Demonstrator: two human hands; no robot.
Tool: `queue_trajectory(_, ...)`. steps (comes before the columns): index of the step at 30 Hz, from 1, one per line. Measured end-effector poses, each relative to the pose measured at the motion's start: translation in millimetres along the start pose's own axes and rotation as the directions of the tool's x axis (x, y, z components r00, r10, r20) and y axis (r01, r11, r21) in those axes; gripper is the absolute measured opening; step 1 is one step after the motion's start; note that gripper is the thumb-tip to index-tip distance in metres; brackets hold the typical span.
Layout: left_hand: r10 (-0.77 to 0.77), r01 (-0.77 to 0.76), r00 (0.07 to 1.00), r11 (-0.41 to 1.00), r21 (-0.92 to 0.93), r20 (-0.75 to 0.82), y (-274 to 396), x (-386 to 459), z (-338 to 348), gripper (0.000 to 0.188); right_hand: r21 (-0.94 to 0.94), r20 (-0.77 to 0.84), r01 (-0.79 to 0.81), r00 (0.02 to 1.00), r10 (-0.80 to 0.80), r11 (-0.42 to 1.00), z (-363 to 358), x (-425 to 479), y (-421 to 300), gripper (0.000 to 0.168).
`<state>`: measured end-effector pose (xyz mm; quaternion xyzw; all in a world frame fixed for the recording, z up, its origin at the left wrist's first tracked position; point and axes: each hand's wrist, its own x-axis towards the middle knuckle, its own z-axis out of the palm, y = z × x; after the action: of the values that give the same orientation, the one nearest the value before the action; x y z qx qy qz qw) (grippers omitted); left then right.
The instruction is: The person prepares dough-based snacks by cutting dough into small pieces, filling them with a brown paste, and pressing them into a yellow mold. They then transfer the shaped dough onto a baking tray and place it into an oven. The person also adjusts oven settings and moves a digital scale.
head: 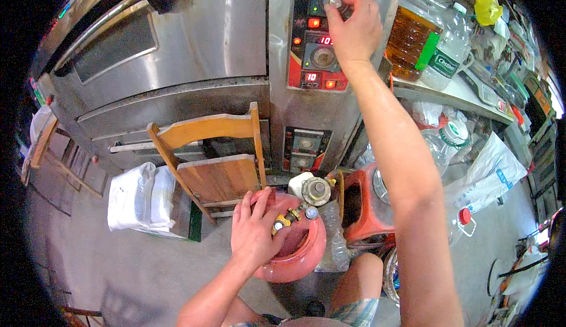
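Observation:
My right hand (357,28) reaches up to a deck oven's control panel (295,68), with its thumb and fingers pinching the upper round knob (334,1). Red lit digits show above this knob, and a second knob (323,57) sits below it. Lower down, my left hand (255,229) rests, fingers spread, on the top of a red gas cylinder (289,270). Its thumb lies beside a yellow-and-brass regulator (280,224), which has a small gauge (311,212) nearby. The palm hides part of the cylinder's collar.
A wooden folding chair (216,174) stands against the oven (212,39). White sacks (132,196) lie on a box to the left. Right of the panel, a jug of amber liquid (411,33) stands on a shelf (446,92). A red plastic container (365,216) is beside my knee.

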<state>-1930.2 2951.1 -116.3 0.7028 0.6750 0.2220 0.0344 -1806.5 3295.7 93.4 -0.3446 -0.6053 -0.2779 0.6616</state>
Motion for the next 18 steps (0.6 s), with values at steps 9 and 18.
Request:
queue_trajectory(9, 0.004, -0.004, 1.000, 1.000, 0.024, -0.004, 2.3, -0.8, -1.8, 0.041, 0.058, 0.001, -0.007, 1.000, 0.007, 0.998, -1.1, -4.4, -1.6, 0.037)
queue_trajectory(18, 0.010, -0.010, 1.000, 1.000, -0.008, -0.002, 3.4, -0.1, -2.8, 0.042, 0.023, 0.005, -0.040, 0.999, 0.040, 0.999, 4.8, -2.0, -3.1, 0.033)
